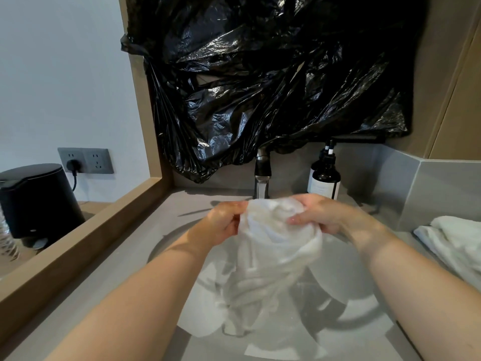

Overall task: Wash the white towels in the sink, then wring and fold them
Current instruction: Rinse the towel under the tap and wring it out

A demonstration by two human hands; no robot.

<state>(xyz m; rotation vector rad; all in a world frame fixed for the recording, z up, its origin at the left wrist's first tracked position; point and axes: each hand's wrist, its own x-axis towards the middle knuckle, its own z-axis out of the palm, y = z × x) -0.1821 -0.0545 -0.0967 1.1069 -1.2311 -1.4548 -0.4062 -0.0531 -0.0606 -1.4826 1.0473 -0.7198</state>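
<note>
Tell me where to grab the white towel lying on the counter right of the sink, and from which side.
Probably pinch the spare towel at its raised, bunched ridge, coming from above on the sink side. It lies rumpled on the counter, a wall stands close behind, and its right part runs out of view.

Grey bench (125, 259): sink (343, 280) set in the middle, tap (262, 175) and dark bottles (325, 178) at back, white towels (453, 238) piled far right.
</note>
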